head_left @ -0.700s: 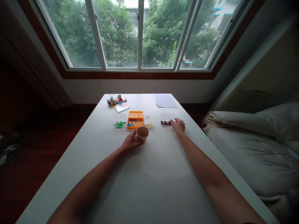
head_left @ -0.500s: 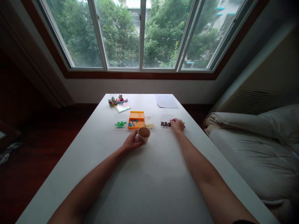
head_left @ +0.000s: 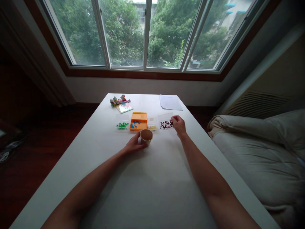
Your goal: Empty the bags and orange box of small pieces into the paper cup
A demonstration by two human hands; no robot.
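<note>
Centre: left hand [head_left: 133, 144] curled round paper cup [head_left: 145, 141], probably light, crushable, best held mid-wall; right hand [head_left: 179, 125] pinching clear plastic box [head_left: 166, 117] by its edge.

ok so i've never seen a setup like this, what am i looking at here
There is no robot: these are a person's own bare arms, filmed by a camera worn on the head, looking forward and down. The left hand holds a paper cup. The right hand is at the edge of a clear box of dark bits. Also on the white table are green bits, an orange case with blue bits, pale bits, small figures and paper.
</note>
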